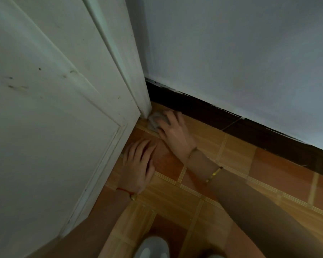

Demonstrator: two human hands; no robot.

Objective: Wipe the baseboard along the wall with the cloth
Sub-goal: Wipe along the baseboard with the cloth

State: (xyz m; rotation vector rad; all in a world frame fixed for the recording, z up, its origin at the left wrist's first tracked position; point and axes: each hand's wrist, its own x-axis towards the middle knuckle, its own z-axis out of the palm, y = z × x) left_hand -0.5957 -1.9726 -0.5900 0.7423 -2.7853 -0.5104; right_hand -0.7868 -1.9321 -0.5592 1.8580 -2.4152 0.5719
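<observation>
A white panelled door (45, 118) fills the left side, its lower corner reaching down to the tiled floor (231, 164). Just right of its edge the left hand (138, 164) lies flat on the floor, palm down, fingers straight and slightly spread, holding nothing; a red string bracelet (124, 191) circles its wrist. Above and to the right, the right hand (172, 129) presses a small grey cloth (156, 120) down with curled fingers, bunched into the corner where the door frame (138, 81) meets the baseboard (231, 123). The cloth is crumpled, so no long axis can be told. Two gold bracelets (213, 174) sit on the right forearm. The dark baseboard runs along the foot of the pale wall (241, 53), its long axis slanting from the corner down towards the right edge. A grey shoe (150, 246) shows at the bottom.
</observation>
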